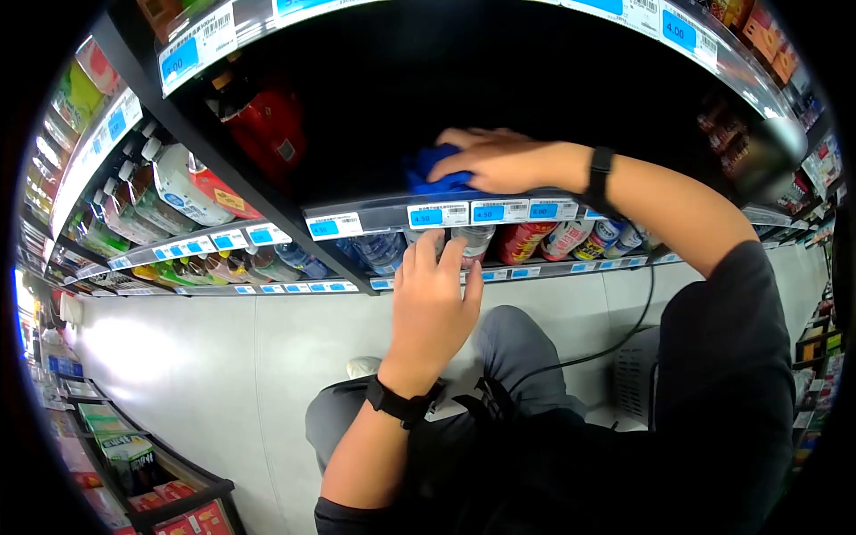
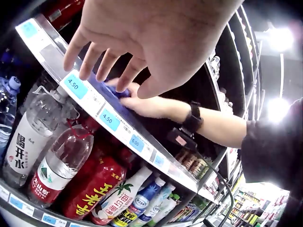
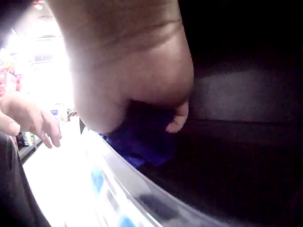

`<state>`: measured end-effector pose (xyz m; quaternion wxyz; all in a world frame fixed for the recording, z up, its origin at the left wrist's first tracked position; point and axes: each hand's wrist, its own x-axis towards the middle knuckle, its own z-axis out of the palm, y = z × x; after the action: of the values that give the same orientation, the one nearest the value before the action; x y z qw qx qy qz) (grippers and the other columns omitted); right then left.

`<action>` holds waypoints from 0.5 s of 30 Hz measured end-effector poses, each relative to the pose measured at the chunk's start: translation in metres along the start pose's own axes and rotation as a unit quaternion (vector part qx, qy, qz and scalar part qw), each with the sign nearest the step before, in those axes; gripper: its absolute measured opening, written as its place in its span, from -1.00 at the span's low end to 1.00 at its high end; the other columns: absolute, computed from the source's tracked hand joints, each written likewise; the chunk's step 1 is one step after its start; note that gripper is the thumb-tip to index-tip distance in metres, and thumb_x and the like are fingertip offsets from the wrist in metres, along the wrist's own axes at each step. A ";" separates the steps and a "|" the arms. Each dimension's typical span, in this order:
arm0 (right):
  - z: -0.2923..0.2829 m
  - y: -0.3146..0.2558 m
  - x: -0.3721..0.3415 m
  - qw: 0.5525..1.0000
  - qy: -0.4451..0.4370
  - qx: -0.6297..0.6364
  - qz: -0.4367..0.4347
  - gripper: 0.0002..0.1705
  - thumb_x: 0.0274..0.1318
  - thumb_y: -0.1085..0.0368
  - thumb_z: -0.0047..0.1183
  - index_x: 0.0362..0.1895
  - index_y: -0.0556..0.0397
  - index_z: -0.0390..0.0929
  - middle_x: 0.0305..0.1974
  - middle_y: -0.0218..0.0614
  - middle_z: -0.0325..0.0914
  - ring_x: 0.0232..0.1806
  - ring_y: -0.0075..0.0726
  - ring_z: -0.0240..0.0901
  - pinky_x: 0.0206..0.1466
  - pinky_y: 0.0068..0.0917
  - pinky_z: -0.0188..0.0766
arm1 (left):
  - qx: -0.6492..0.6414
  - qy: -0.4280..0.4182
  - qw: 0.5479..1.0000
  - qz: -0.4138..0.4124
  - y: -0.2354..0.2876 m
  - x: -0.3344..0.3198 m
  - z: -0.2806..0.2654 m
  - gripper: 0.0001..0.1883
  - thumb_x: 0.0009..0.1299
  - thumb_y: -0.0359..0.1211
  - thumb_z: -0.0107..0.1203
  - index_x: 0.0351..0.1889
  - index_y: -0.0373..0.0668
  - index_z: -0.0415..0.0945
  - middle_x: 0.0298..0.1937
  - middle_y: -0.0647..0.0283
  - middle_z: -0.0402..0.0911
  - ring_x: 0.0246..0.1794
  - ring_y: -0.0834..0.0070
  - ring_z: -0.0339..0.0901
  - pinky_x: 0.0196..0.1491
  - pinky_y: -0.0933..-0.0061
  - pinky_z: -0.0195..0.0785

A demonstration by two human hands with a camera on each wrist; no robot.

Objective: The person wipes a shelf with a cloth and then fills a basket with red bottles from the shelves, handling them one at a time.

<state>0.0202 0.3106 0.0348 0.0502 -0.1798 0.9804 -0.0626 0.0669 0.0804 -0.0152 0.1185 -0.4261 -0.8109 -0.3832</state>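
A blue cloth (image 1: 437, 169) lies bunched on the dark shelf, just behind the front edge strip with its price labels. My right hand (image 1: 504, 162) grips it from above; in the right wrist view a curled finger (image 3: 179, 119) shows beside the cloth (image 3: 147, 137), and the palm hides the rest. My left hand (image 1: 434, 294) is held in front of the shelf edge with its fingers spread and nothing in it. In the left wrist view the left hand (image 2: 151, 38) overlaps the label strip (image 2: 109, 118), fingertips close to it.
Below sits a row of drinks, among them a clear water bottle (image 2: 31, 127) and a red bottle (image 2: 97, 182). Red packages (image 1: 267, 129) stand at the shelf's left end beside an upright divider (image 1: 209, 134). A cable (image 1: 615, 343) hangs from the right wrist; a grey basket (image 1: 635, 379) stands on the floor.
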 end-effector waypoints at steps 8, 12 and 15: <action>0.002 0.078 -0.206 0.969 0.028 -0.021 0.245 -0.39 -0.04 0.62 -0.08 0.11 -0.21 0.50 0.37 -0.20 0.11 0.36 0.05 0.22 0.37 -0.20 0.32 | -0.012 -0.013 1.000 -0.008 0.003 -0.011 -0.015 -0.69 0.24 -0.46 0.22 -0.04 -0.27 0.51 0.06 -0.03 0.49 0.08 0.02 0.46 0.10 0.16 0.37; 0.008 0.116 -0.293 0.931 0.083 -0.035 0.354 -0.44 -0.09 0.67 -0.10 0.01 -0.11 0.51 0.31 -0.08 0.18 0.22 0.23 0.32 0.25 -0.18 0.36 | -0.008 -0.001 1.000 -0.004 -0.002 -0.017 -0.024 -0.66 0.22 -0.41 0.24 -0.04 -0.25 0.53 0.06 0.01 0.47 0.08 0.07 0.45 0.09 0.13 0.35; 0.020 0.136 -0.307 0.928 0.127 -0.036 0.349 -0.47 -0.12 0.68 -0.13 -0.05 -0.06 0.52 0.29 -0.04 0.20 0.21 0.28 0.30 0.25 -0.19 0.33 | -0.002 0.001 1.000 -0.014 -0.004 -0.022 -0.035 -0.69 0.26 -0.46 0.21 -0.03 -0.28 0.52 0.08 -0.04 0.48 0.10 0.02 0.46 0.10 0.15 0.38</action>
<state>0.2609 0.5447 0.0197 -0.0628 0.1812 0.9810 -0.0279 0.0724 0.0408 -0.0049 0.1130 -0.4143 -0.8159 -0.3871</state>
